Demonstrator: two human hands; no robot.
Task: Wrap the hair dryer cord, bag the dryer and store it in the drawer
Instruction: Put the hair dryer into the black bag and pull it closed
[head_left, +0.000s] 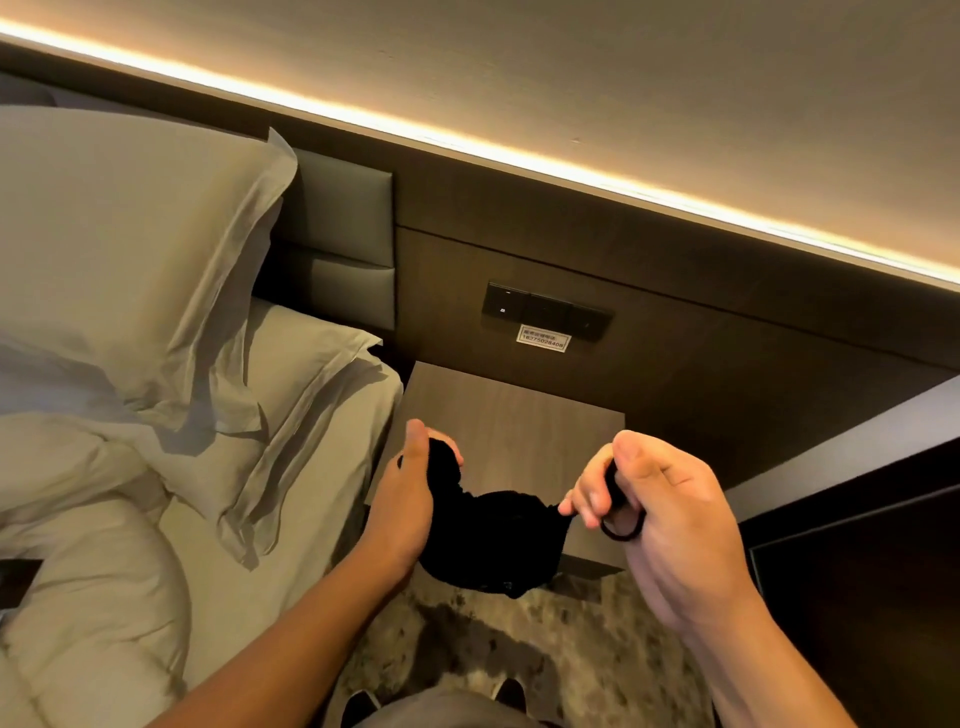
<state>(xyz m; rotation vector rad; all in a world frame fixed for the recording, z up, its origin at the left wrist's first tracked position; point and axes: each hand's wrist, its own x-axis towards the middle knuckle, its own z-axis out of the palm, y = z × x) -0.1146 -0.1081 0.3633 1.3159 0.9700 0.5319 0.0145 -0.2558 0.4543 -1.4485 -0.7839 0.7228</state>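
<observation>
A black cloth bag hangs bulging between my two hands, in front of the wooden nightstand. My left hand grips the bag's bunched left top edge. My right hand pinches the bag's right edge and holds a black drawstring loop that dangles below the fingers. The hair dryer and its cord are not visible; what fills the bag is hidden. No drawer front shows from this angle.
A bed with crumpled white bedding and pillows lies at the left. A switch panel with a label sits on the dark wall above the nightstand. Dark furniture stands at the right. Patterned carpet lies below.
</observation>
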